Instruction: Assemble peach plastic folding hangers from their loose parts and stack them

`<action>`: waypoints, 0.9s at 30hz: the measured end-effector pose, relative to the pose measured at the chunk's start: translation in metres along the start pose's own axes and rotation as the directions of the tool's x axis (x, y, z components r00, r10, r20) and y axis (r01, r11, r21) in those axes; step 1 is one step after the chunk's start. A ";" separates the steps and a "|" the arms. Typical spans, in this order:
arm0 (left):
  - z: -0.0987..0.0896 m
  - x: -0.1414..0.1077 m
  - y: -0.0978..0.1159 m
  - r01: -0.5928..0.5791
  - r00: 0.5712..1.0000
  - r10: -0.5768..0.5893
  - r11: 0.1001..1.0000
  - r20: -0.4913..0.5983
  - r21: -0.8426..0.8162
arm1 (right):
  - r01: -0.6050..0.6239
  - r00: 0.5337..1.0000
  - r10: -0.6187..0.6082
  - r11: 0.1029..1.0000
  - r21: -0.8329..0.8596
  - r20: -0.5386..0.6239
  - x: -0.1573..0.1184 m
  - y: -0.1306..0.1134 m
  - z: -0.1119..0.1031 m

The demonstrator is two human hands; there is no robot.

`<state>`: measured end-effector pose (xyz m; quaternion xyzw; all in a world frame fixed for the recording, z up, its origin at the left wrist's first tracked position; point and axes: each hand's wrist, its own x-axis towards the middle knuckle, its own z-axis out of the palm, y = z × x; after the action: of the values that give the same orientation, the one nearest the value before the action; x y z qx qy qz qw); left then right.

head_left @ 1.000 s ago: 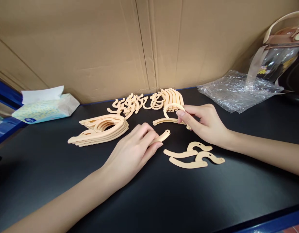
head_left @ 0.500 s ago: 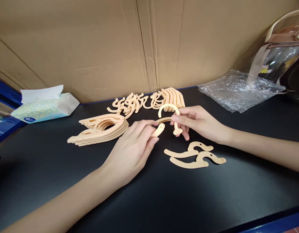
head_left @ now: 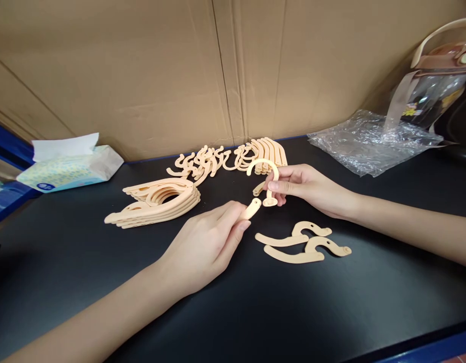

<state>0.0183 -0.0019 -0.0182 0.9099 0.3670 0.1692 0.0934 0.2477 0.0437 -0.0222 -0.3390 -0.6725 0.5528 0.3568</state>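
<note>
My left hand pinches a cream plastic hanger arm; only its rounded end with a small hole shows, the rest hidden in the fingers. My right hand grips a cream hanger hook upright by its stem, its flat round base close to the left piece, a small gap between them. Behind the hook, by the right fingertips, the end of another curved piece shows; I cannot tell whether the hand holds it. Below the right hand lie two straighter arms and two wavy pieces with holes.
A stack of folded hangers lies left of centre. Behind are a heap of loose hooks and a row of arms against the cardboard wall. A tissue pack stands left; clear plastic wrap and a bottle sit right.
The left hand has drawn slightly down, and its arm's holed end now points up toward the hook. The hook shifted a little left and up. The piece behind no longer reaches the left fingers.
</note>
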 end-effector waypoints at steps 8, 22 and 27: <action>0.002 -0.001 -0.001 0.011 1.000 -0.013 0.998 0.020 0.070 | -0.053 0.999 0.052 0.993 0.101 0.018 0.001 0.003 -0.005; 0.002 -0.002 -0.004 -0.039 0.998 0.036 0.996 0.043 0.075 | -0.090 0.993 0.078 0.984 0.152 0.086 0.000 0.002 -0.008; 0.002 -0.002 -0.002 -0.084 0.996 0.084 0.992 0.002 0.089 | -0.118 0.986 0.094 0.978 0.174 0.139 0.001 0.000 -0.009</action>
<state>0.0167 -0.0016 -0.0213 0.9277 0.3357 0.1571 0.0451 0.2553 0.0490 -0.0204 -0.3037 -0.6221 0.6509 0.3116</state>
